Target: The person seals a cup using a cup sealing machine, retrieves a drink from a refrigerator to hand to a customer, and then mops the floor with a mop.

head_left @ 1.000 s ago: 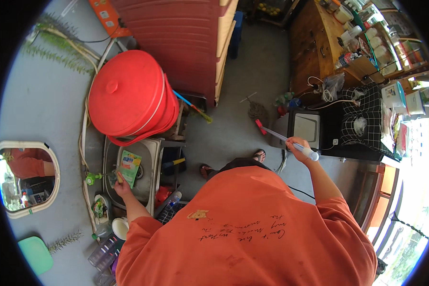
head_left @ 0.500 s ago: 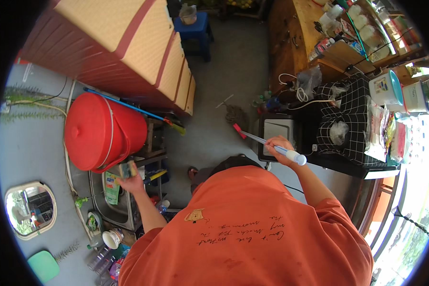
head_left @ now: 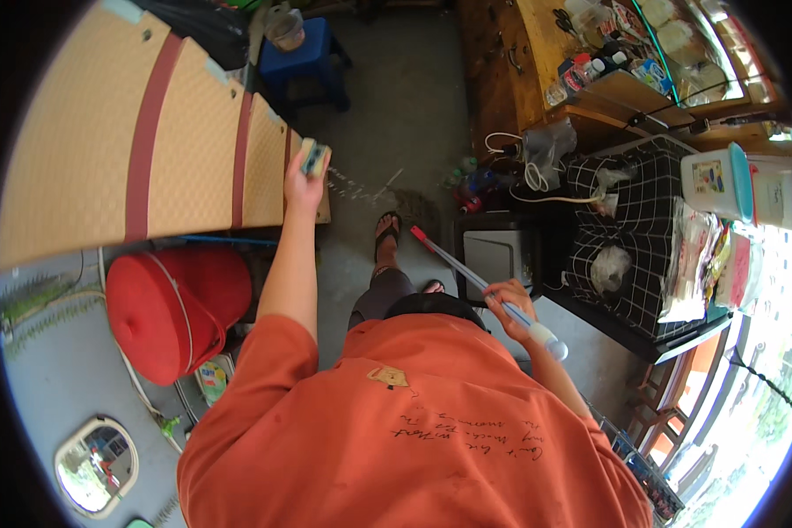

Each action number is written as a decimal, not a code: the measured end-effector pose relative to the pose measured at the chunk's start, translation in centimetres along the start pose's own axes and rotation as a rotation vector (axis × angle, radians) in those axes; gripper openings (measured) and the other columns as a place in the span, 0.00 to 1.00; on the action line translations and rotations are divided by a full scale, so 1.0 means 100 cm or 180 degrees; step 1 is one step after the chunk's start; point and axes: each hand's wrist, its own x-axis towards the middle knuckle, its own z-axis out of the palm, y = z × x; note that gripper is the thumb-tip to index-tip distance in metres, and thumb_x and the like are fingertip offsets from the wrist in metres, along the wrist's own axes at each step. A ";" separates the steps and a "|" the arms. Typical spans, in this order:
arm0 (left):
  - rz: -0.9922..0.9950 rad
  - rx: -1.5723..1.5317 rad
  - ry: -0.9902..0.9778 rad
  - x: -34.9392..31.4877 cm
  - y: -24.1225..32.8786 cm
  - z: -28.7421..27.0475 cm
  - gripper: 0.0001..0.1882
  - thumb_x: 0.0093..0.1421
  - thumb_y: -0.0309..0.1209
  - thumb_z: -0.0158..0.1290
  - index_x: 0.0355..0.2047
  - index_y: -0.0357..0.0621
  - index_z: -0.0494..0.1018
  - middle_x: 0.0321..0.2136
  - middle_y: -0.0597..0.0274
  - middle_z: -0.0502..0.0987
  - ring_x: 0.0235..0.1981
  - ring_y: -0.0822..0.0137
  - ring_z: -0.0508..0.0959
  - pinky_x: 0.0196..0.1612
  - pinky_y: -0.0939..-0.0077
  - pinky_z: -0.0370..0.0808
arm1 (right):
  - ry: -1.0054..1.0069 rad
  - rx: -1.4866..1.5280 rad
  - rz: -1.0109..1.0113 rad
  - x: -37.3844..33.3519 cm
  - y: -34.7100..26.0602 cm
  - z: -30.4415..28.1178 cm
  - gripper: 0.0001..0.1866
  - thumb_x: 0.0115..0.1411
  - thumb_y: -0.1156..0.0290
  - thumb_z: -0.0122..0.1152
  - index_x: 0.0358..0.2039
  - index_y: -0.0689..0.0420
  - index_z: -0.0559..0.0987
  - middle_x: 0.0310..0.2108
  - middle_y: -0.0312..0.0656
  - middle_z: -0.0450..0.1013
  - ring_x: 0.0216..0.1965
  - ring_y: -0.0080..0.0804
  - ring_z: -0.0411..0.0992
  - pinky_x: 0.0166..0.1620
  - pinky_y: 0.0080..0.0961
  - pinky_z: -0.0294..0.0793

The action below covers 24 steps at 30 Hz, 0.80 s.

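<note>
My left hand (head_left: pixel 303 183) is raised in front of the pale drawer cabinet, its fingers closed round a yellow and dark green sponge (head_left: pixel 314 158). Pale drops or streaks show on or above the floor beside it. Closed on the upper part of a long mop (head_left: pixel 468 275) is my right hand (head_left: pixel 512 310). The mop has a light blue-grey shaft, a white grip end and a red socket. Grey strands, seemingly the mop's head, lie on the dark floor just beyond the socket, near my sandalled foot.
The drawer cabinet (head_left: pixel 198 132) stands at the left, with a red lidded bucket (head_left: pixel 216 295) nearer me. Ahead is a blue stool (head_left: pixel 299 62) bearing a container. To the right are a wooden cabinet (head_left: pixel 493 88), a black bin-like box (head_left: pixel 499 255) and a grid-patterned cloth (head_left: pixel 625 238) under packets.
My left hand has carried the sponge from beside the sink forward to the drawer cabinet. I have stepped ahead and turned left. The mop stays in my right hand.
</note>
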 end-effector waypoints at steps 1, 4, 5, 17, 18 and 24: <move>0.0028 0.0049 0.0004 0.037 -0.007 0.012 0.13 0.62 0.26 0.53 0.46 0.35 0.70 0.44 0.51 0.76 0.47 0.53 0.77 0.53 0.48 0.77 | 0.0004 -0.0004 0.0035 0.002 0.001 0.000 0.09 0.56 0.75 0.63 0.21 0.58 0.74 0.36 0.40 0.78 0.36 0.40 0.69 0.42 0.32 0.68; 0.0442 0.0862 0.0230 0.131 -0.029 0.054 0.17 0.55 0.18 0.56 0.46 0.35 0.71 0.44 0.49 0.76 0.45 0.56 0.78 0.49 0.52 0.79 | 0.0277 0.0057 0.0498 0.012 -0.004 0.005 0.10 0.55 0.75 0.63 0.20 0.58 0.74 0.36 0.42 0.79 0.38 0.41 0.71 0.44 0.33 0.68; 0.0481 0.1115 0.0360 0.160 -0.037 0.070 0.21 0.51 0.16 0.57 0.48 0.36 0.71 0.44 0.49 0.76 0.45 0.58 0.79 0.49 0.56 0.79 | 0.0339 0.0105 0.0739 0.012 -0.007 0.007 0.10 0.55 0.75 0.63 0.19 0.58 0.74 0.36 0.43 0.79 0.39 0.41 0.72 0.45 0.34 0.68; 0.1760 0.5197 0.0001 0.408 -0.050 0.161 0.08 0.53 0.30 0.51 0.28 0.45 0.81 0.28 0.53 0.81 0.31 0.50 0.80 0.35 0.61 0.76 | 0.0647 0.0227 0.1462 0.068 -0.031 0.039 0.13 0.57 0.69 0.63 0.18 0.58 0.76 0.36 0.43 0.79 0.46 0.43 0.72 0.53 0.38 0.68; 0.1929 0.5390 -0.0123 0.429 -0.038 0.147 0.13 0.56 0.30 0.46 0.24 0.39 0.79 0.26 0.48 0.81 0.30 0.49 0.80 0.32 0.58 0.76 | 0.0606 0.0264 0.1368 0.074 -0.028 0.039 0.13 0.57 0.69 0.63 0.18 0.58 0.76 0.36 0.43 0.79 0.46 0.43 0.72 0.53 0.39 0.68; 0.2462 0.4999 -0.0754 0.353 -0.032 0.231 0.10 0.55 0.26 0.49 0.19 0.39 0.75 0.22 0.48 0.78 0.27 0.48 0.78 0.31 0.58 0.75 | 0.0767 0.0228 0.1515 0.064 -0.032 0.048 0.13 0.58 0.69 0.62 0.18 0.58 0.75 0.36 0.43 0.79 0.47 0.43 0.71 0.53 0.39 0.67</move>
